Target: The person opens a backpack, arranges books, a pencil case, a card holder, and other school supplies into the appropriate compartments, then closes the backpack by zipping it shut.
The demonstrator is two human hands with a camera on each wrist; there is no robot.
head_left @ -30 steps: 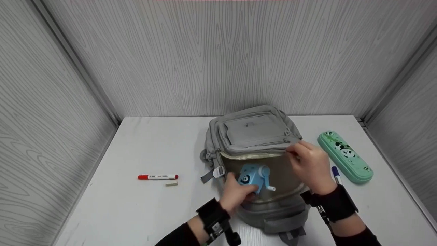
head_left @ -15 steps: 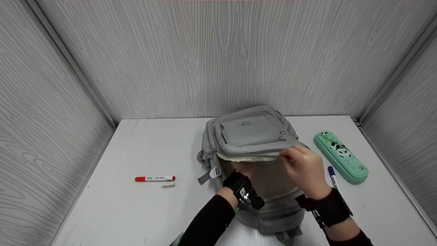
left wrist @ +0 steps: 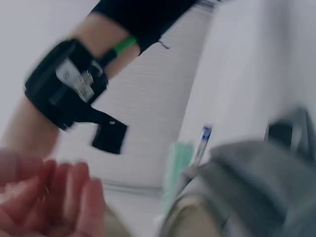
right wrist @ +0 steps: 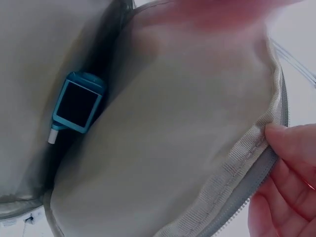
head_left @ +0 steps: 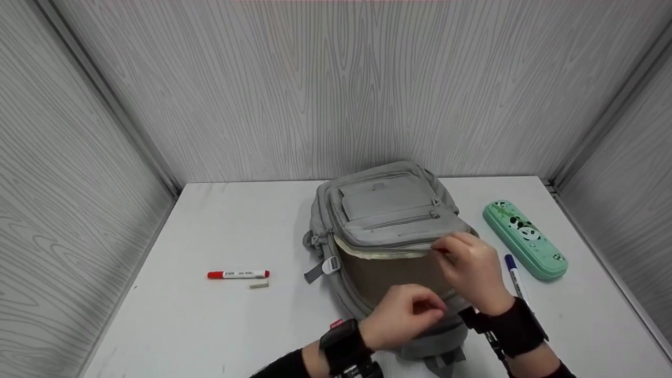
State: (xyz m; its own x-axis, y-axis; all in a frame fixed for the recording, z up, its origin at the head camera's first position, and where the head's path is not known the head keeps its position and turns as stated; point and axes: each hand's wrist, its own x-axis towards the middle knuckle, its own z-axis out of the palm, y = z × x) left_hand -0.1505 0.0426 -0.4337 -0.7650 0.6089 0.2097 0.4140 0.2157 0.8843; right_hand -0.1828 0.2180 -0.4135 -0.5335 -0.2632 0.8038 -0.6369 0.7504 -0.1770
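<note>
A grey backpack (head_left: pixel 391 202) lies on the white table with its main compartment unzipped. My right hand (head_left: pixel 472 268) pinches the edge of its front flap, thumb against the beige seam binding (right wrist: pixel 247 140) beside the zipper in the right wrist view. My left hand (head_left: pixel 404 317) is over the near side of the bag opening, fingers loosely bent and holding nothing. Deep inside the bag sits a blue hand-crank pencil sharpener (right wrist: pixel 76 103), seen in the right wrist view. The head view does not show it.
Right of the bag lie a green panda-print pencil case (head_left: pixel 525 239) and a blue-capped marker (head_left: pixel 515 275). To the left are a red-capped marker (head_left: pixel 239 274) and a small pale stick-like piece (head_left: pixel 259 286). Grey wood-grain panels (head_left: pixel 336 94) enclose the table.
My left hand carried the blue pencil sharpener into the bag, let go of it and came back out toward me. The flap hangs slightly lower, still pinched by my right hand.
</note>
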